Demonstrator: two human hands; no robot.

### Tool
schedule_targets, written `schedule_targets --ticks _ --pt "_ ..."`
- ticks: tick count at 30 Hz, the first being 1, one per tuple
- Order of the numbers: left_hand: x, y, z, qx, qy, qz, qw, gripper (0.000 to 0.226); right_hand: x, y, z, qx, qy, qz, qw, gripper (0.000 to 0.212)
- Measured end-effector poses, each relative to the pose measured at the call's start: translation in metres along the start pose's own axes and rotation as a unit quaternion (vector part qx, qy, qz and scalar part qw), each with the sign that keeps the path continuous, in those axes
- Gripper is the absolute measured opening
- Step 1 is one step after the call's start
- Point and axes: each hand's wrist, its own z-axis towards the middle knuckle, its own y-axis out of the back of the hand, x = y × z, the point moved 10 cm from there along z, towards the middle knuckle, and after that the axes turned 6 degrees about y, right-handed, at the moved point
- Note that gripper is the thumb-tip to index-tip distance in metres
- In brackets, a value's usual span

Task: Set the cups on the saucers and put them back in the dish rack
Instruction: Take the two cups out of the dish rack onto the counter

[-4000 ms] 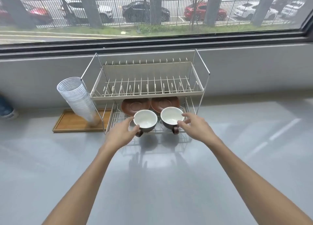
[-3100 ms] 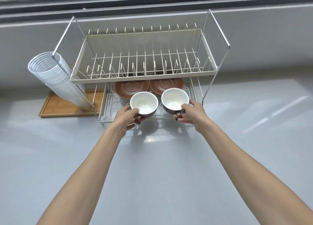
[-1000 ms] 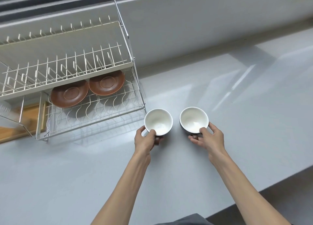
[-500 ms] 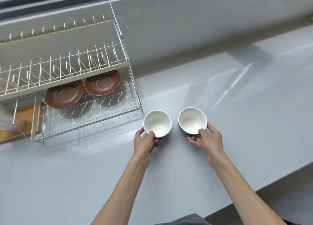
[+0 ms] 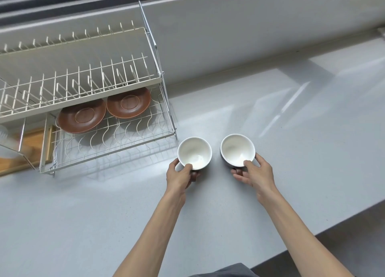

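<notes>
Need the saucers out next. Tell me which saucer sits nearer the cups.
The right saucer, on the dish rack's lower tier; the left saucer lies farther from both cups.

Your left hand (image 5: 179,177) grips the left cup (image 5: 194,153) and your right hand (image 5: 254,173) grips the right cup (image 5: 237,149), both upright on the grey counter (image 5: 291,141), just right of the dish rack (image 5: 87,101). Two brown saucers (image 5: 82,115) (image 5: 128,102) lie side by side on the rack's lower tier. A wooden tray (image 5: 31,149) sits behind the rack's left end.
</notes>
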Motion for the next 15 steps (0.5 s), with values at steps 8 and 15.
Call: schedule_targets --ticks 8,15 --pt "-0.015 0.004 -0.008 0.037 -0.027 0.110 0.993 0.033 0.009 0.007 0.001 -0.017 0.026 -0.127 0.991 0.043" --pt "-0.031 0.016 -0.011 0.057 -0.080 0.212 0.972 0.049 0.041 -0.004 -0.024 -0.001 0.064 -0.379 0.923 0.053"
